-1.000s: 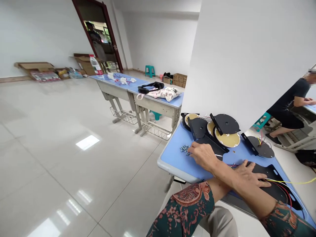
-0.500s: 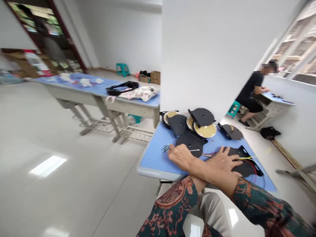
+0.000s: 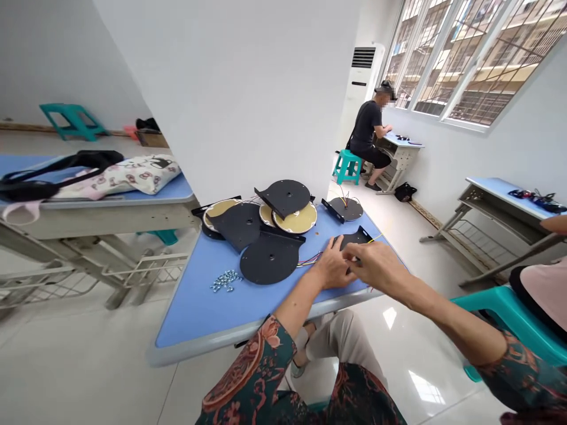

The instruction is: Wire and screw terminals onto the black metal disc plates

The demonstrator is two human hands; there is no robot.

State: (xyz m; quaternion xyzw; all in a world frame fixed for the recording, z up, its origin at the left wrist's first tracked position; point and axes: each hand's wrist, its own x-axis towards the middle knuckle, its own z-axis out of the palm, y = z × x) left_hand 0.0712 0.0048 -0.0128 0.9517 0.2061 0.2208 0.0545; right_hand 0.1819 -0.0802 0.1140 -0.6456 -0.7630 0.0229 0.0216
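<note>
My left hand (image 3: 333,265) rests over a black round plate with a flanged edge (image 3: 354,237) near the table's right side, its fingers bent in. My right hand (image 3: 374,262) meets it there, thumb and fingers pinched together; what lies between the fingertips is hidden. Coloured wires (image 3: 309,260) run out from under my left hand, and a yellow wire (image 3: 376,238) shows beyond the right. Left of my hands lies another black round plate (image 3: 270,260), beside a small heap of screws (image 3: 225,280).
Stacked black plates (image 3: 287,198) and tan-faced discs (image 3: 296,219) fill the table's back. A separate plate with wires (image 3: 348,208) lies at the back right. A white pillar (image 3: 248,106) stands behind. Another person (image 3: 367,127) sits at a far desk. A green stool (image 3: 500,307) is at right.
My right hand has left the screws and crossed back rightward to my left hand at the plate. My left fingers, spread flat before, are now bent in. The view has swung right.
</note>
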